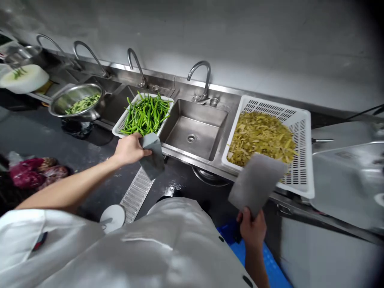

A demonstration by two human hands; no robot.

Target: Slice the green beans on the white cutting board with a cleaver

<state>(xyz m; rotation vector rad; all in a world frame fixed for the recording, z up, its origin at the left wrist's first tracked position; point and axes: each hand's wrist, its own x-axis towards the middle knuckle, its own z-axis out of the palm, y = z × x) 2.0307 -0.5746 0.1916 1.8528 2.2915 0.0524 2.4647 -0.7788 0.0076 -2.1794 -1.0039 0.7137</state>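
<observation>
My left hand (131, 150) is closed on a flat grey block (152, 155), fingers and thumb at its upper left edge. Just beyond it, green chili peppers (147, 114) fill a white basket (118, 127). At the lower right my right hand (253, 229) grips a cleaver (258, 182) by its dark handle, the wide blade pointing up and away. The blade overlaps the front edge of a larger white basket (303, 152) that holds shredded yellow-green vegetables (261, 136). The two hands are well apart.
Between the baskets lies a steel sink (198, 124) under a curved faucet (207, 76). Farther left are a metal bowl (54, 105) of cut greens and a round white board (28, 80). A drain grate (138, 194), a white round object (113, 218) and red bags (27, 174) are below.
</observation>
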